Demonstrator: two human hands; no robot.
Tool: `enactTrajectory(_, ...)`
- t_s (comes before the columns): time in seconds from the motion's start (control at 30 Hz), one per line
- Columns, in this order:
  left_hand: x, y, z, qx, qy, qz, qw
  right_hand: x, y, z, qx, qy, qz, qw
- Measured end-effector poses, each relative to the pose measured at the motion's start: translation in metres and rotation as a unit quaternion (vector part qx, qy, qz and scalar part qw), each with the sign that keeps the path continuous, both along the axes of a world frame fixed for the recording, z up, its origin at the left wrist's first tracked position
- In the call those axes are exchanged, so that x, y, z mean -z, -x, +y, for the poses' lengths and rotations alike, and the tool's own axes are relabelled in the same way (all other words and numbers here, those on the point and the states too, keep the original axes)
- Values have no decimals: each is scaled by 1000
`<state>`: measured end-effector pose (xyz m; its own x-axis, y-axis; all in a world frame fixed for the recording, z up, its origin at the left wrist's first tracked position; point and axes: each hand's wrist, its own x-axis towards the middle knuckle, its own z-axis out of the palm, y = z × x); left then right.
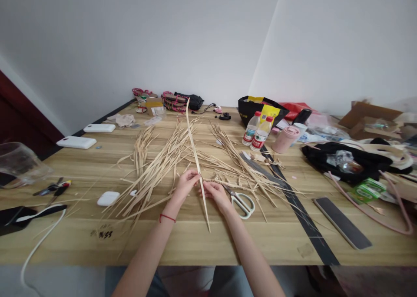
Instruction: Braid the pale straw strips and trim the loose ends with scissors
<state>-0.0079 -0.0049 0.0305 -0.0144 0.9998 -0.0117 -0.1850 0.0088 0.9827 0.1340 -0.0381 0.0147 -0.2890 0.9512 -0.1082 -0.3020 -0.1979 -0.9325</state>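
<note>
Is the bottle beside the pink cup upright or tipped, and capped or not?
Upright and capped: the bottle stands base down on the table, with its red cap on top.

"What lies across the wooden table (202,249)?"

"Pale strips (163,153), fanned in loose bundles over its middle, with scissors (253,206) at their near edge."

"And on the left?"

"Two white oblong devices (76,142), lying near each other, and a small white case (108,198) beside the strips."

"The right?"

"Two red-capped bottles (261,136) standing near a pink cup (286,140); a dark flat slab (342,222) rests closer to the front edge."
</note>
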Motion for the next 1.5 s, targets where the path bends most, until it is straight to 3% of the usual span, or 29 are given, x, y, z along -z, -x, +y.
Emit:
enactTrajectory(0.33,9,16,4,-167,-75,-167,969,-5,-12,1,-52,-62,-68,994)
enactTrajectory(0.53,7,32,3,-231,-91,-210,946,-7,-24,3,-7,-71,-67,995)
enactTrajectory(0.67,5,33,0,-190,-81,-215,954,-7,-27,3,15,-89,-55,994)
enactTrajectory(0.9,-2,14,-13,-44,-44,-189,980,-13,-18,-5,52,-138,-64,987)
enactTrajectory(1.07,-2,2,-22,2,-32,-138,990,-10,-4,-10,63,-149,-50,986)
enactTrajectory(1.17,-2,2,-22,14,-41,-134,990,-12,-3,-14,53,-154,-91,982)
enactTrajectory(1.27,-3,4,-22,0,-42,-156,987,-13,-16,-24,86,-222,-228,944)
enactTrajectory(1.33,-3,6,-21,-5,-38,-174,984,-7,-31,-36,179,-277,-344,879)
enactTrajectory(1.43,-3,8,-20,-4,-37,-192,981,9,-56,-56,323,-263,-498,761)
enactTrajectory(1.5,-2,7,-21,-3,-36,-195,980,20,-71,-68,318,-259,-556,723)
